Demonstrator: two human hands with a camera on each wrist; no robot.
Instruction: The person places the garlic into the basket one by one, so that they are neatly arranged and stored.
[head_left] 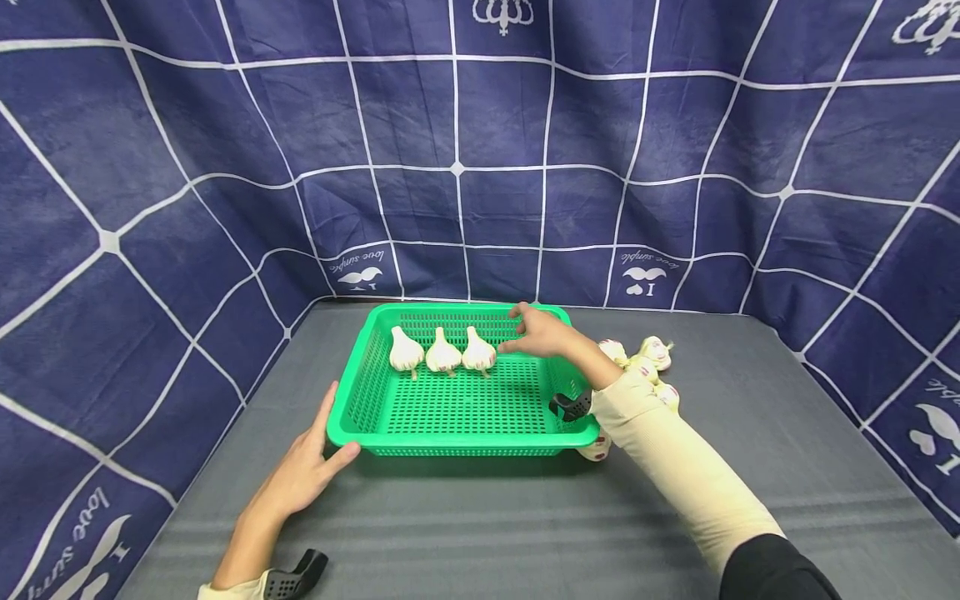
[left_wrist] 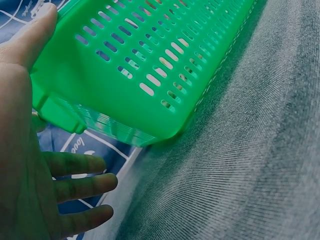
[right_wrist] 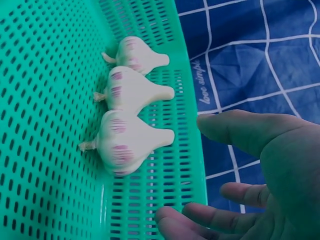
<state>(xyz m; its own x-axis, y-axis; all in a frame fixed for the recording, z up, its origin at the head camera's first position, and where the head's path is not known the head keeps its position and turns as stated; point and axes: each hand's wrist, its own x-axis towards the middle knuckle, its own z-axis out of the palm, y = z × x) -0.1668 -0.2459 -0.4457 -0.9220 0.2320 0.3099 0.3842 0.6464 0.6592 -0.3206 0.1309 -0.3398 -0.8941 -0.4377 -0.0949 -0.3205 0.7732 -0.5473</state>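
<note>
A green plastic basket (head_left: 465, 440) holds three white garlic bulbs with purple streaks, set side by side along its back wall: a left one (head_left: 406, 353), a middle one (head_left: 443, 355) and a right one (head_left: 478, 353). My right hand (head_left: 543, 333) is over the basket's back right part, just right of that row. In the right wrist view its fingers (right_wrist: 200, 215) are spread, with nothing between them and the thumb. At the front left corner my left hand (head_left: 300, 471) touches the basket, thumb on the rim, its other fingers (left_wrist: 82, 190) extended along the outside.
More garlic bulbs (head_left: 645, 367) lie in a pile on the grey cloth to the right, partly behind my right forearm. Another bulb (head_left: 596, 450) shows under the basket's front right corner. A blue cloth (head_left: 502, 208) with white lines hangs around the back and sides.
</note>
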